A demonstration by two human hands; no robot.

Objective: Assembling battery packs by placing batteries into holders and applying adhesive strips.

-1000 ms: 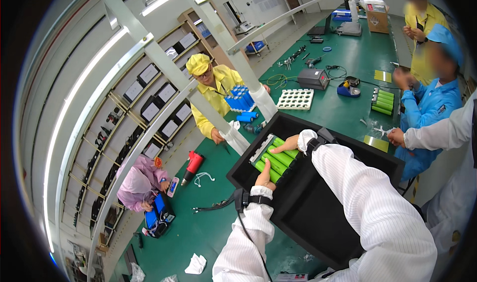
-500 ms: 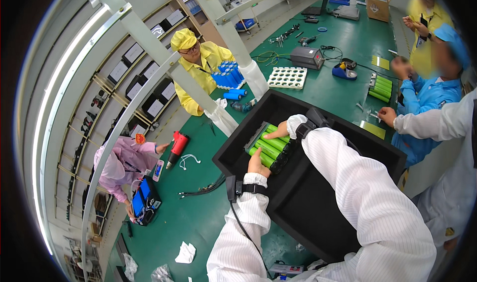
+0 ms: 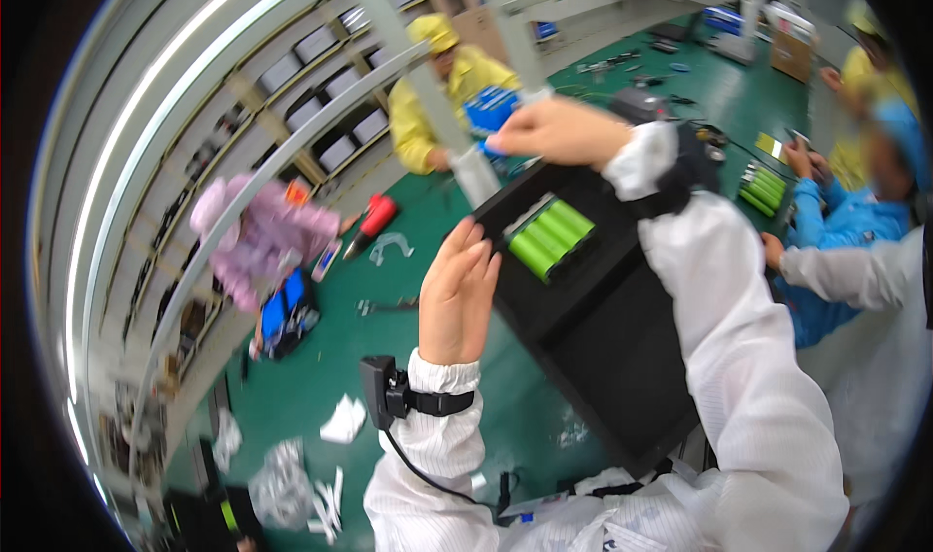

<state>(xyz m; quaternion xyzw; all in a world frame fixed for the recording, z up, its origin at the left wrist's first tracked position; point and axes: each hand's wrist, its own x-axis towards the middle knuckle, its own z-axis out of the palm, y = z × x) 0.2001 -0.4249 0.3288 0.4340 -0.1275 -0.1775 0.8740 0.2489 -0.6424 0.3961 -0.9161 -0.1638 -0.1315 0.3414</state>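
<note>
A pack of green cylindrical cells (image 3: 551,239) lies inside a black foam-like tray (image 3: 622,382), apart from both hands. My left hand (image 3: 460,294) is raised beside the tray's left edge, its fingers stretched out and nothing in them. Over the tray's far edge is my right hand (image 3: 569,132), smeared by motion. Its fingertips overlap the view of small blue cylinders (image 3: 491,151), and whether they touch them is unclear. Black straps with small devices sit around both wrists.
Across the green table (image 3: 389,455) a person in yellow (image 3: 413,115) stands near a blue cell block (image 3: 492,108). A person in pink (image 3: 262,231) is at the left, near a red heat gun (image 3: 374,219). Rightward, a person in blue (image 3: 846,222) sits near another green pack (image 3: 763,189). Metal posts rise beyond the tray.
Both hands have let go of the green cell pack, which stays in the tray. My left hand has lifted leftward; my right hand has moved up toward the far edge. The whole view has shifted.
</note>
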